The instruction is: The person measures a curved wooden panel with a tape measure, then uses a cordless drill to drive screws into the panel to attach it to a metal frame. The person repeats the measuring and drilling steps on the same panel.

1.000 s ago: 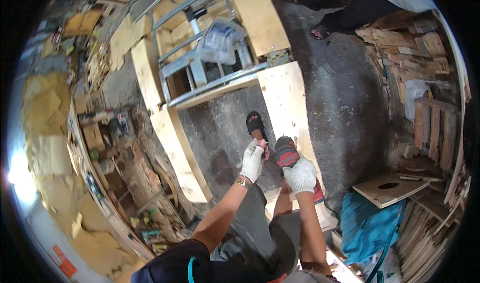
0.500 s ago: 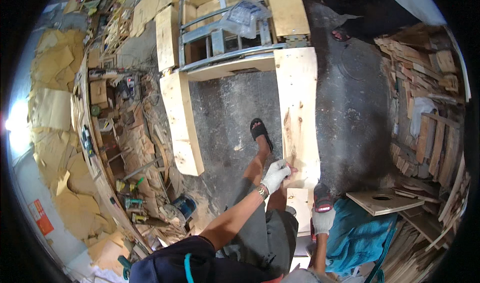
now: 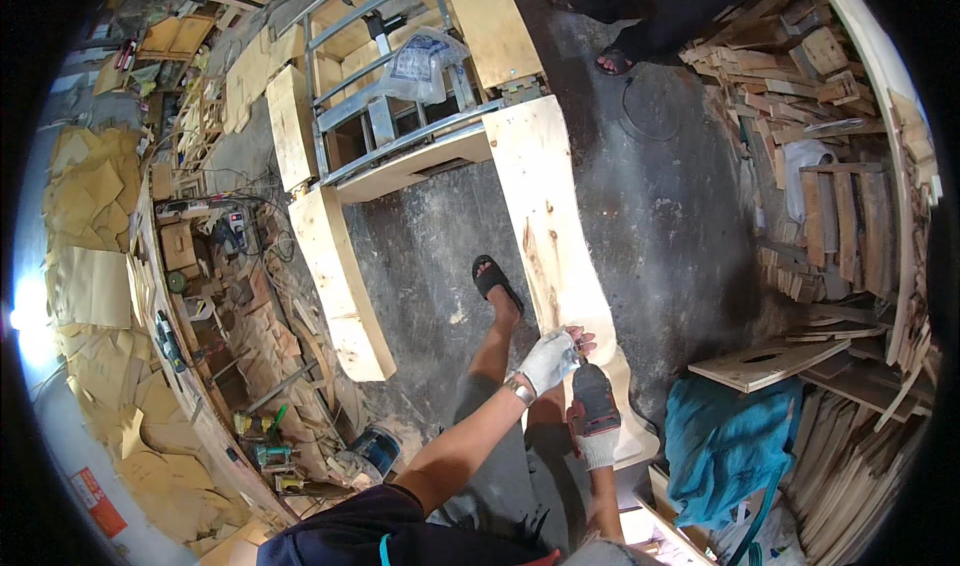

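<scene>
My left hand [image 3: 550,360], in a white knit glove with bare fingertips, is closed in a pinch over the near part of a long pale wooden panel [image 3: 548,231]. Whatever its fingers hold is too small to make out. From below, my gloved right hand [image 3: 601,450] grips a black and red power drill [image 3: 593,402]. The drill's nose points away from me and meets the left fingertips. Under both hands the panel runs forward to a metal frame [image 3: 385,131] set among wooden parts.
A second wooden arm [image 3: 338,281] extends toward me on the left. A plastic bag [image 3: 420,64] lies on the frame. Teal cloth [image 3: 730,441] and stacked wood scraps [image 3: 845,216] are at right. Tools and offcuts crowd the left. Another person's sandalled foot [image 3: 613,62] stands at the far right.
My right hand has brought the drill up and leftward to the left fingertips. The left hand stays pinched over the panel. The whole view has turned and shifted somewhat.
</scene>
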